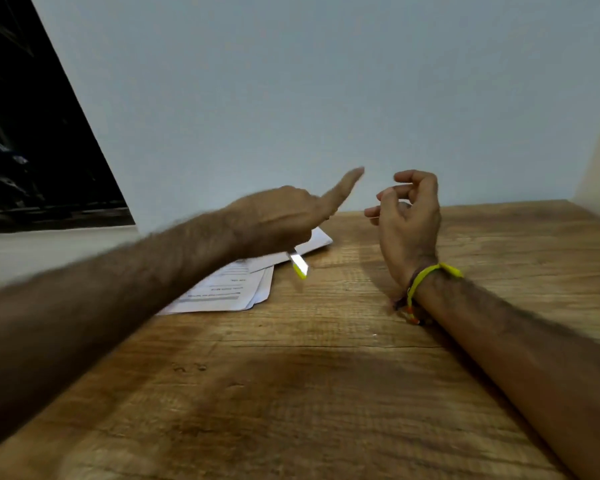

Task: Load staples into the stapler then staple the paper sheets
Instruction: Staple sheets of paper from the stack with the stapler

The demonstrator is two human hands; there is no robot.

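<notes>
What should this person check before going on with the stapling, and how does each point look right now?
1. Stapler in the left hand: ok, a silver and yellow end shows below the fist.
2. Staples loaded: cannot tell.
3. Right hand holding staples: cannot tell, its fingers are curled.
4. Paper sheets on the table: ok.
5. Sheets squared up: not ok, they are fanned.

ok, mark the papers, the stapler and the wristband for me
papers [222, 292]: head view, on the printed top sheet.
stapler [299, 266]: head view, on the metal-and-yellow end sticking out below the left hand.
wristband [426, 273]: head view, on the yellow strap at the right wrist.
</notes>
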